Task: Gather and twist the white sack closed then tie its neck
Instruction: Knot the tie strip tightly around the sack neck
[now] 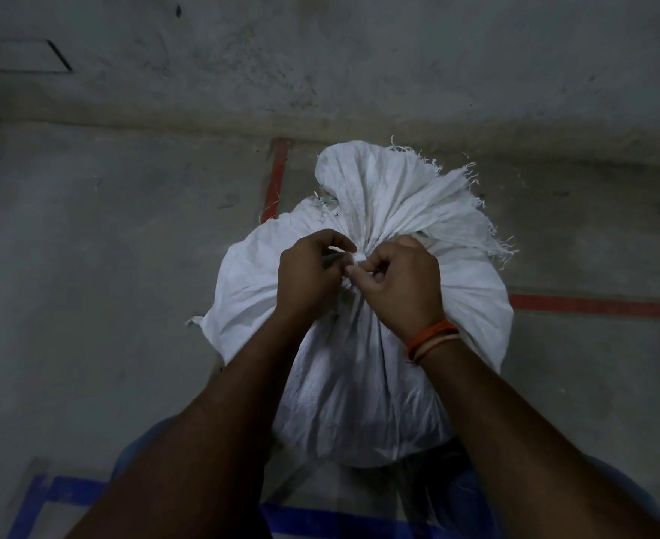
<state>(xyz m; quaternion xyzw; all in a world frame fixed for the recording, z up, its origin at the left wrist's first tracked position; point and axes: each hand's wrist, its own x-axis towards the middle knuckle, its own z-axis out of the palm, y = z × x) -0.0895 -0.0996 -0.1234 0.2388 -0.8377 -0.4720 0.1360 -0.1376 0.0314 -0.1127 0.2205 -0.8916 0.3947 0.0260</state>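
Note:
A full white woven sack (359,383) stands upright on the concrete floor in front of me. Its neck is gathered tight, and the frayed open top (394,188) fans out beyond the gather. My left hand (309,274) and my right hand (398,282) meet at the neck, fingers curled. Each pinches a thin white tie strip (355,259) at the gather. An orange thread band circles my right wrist. The fingers hide the knot itself.
Grey concrete floor (106,266) surrounds the sack, meeting a concrete wall at the back. Red tape lines (593,305) run to the right and behind the sack. Blue tape lines (67,492) mark the floor near my feet.

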